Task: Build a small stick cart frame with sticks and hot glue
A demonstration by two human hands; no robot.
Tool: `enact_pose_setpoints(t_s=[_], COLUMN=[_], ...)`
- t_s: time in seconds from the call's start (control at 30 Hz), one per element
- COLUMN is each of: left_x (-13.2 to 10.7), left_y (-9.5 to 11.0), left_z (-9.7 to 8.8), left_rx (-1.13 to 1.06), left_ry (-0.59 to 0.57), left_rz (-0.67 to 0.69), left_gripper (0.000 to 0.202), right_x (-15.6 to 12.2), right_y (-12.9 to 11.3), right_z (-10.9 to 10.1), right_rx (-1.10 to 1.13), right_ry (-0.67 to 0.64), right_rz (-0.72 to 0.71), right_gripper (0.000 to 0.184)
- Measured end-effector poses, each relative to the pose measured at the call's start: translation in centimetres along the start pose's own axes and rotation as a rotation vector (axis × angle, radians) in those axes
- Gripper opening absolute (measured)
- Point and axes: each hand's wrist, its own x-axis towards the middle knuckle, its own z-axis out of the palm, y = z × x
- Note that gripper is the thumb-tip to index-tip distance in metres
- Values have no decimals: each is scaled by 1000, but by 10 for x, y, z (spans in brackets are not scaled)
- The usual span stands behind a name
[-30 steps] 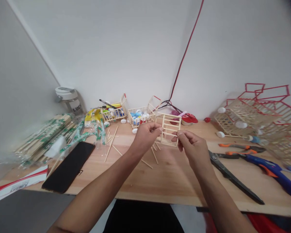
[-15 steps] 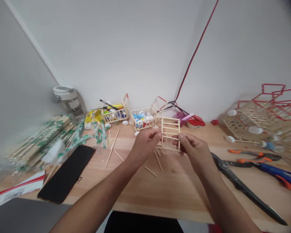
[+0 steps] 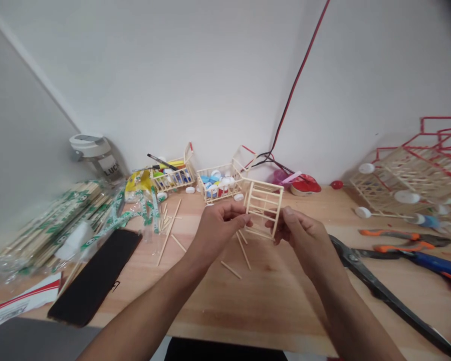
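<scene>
A small openwork stick frame (image 3: 263,204), made of thin pale wooden sticks joined like a crate, is held above the table between both hands. My left hand (image 3: 225,223) closes its thumb and fingers on the frame's left side. On the opposite side, my right hand (image 3: 296,228) pinches the right edge; some of its fingertips are hidden behind the sticks. Below and left of the frame lie loose cut sticks (image 3: 231,269). Just behind it stands a stick cart (image 3: 220,188) filled with blue, white and red bottle caps.
Another stick cart (image 3: 173,179) holds caps and pens. At left are bundled sticks (image 3: 52,218), a lidded jar (image 3: 97,155), a black phone (image 3: 95,276) and a glue tube (image 3: 22,301). Large shears (image 3: 391,296), orange-handled pliers (image 3: 406,240) and stacked carts (image 3: 409,170) occupy the right.
The stick frame has tilted and turned slightly in my hands, showing more of its depth. My view has shifted a little. Both hands keep hold.
</scene>
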Motion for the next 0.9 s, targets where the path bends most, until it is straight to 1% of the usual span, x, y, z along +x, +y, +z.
enact_pose_setpoints(t_s=[0.17,0.27,0.37,0.5,0.63,0.73,0.83,0.9], left_x=[2,2,1,-1,-3,-5,-6,-6], left_y=[1,5,12,20,25,26,26,27], left_z=[-1,-3,-6,-11,-14,-15,-16,-17], left_rx=[-75,-122,-139,-94,-26,81,194,237], left_ry=[54,82,97,85,76,56,28,20], left_rz=[8,5,-6,7,35,55,107,141], left_gripper=[15,15,12,9,9,12,12,12], right_x=[-2,-6,-12,-23,-35,-43,-50,-53], right_y=[-2,-7,-12,-18,-21,-24,-29,-30], right_z=[-2,-4,-12,-25,-37,-48,-67,-86], right_rx=[28,17,-38,-160,-262,-367,-554,-669], right_ry=[1,33,46,76,187,273,369,395], right_rz=[-32,-31,-50,-66,-49,-45,-31,-19], right_gripper=[44,46,45,42,41,41,37,32])
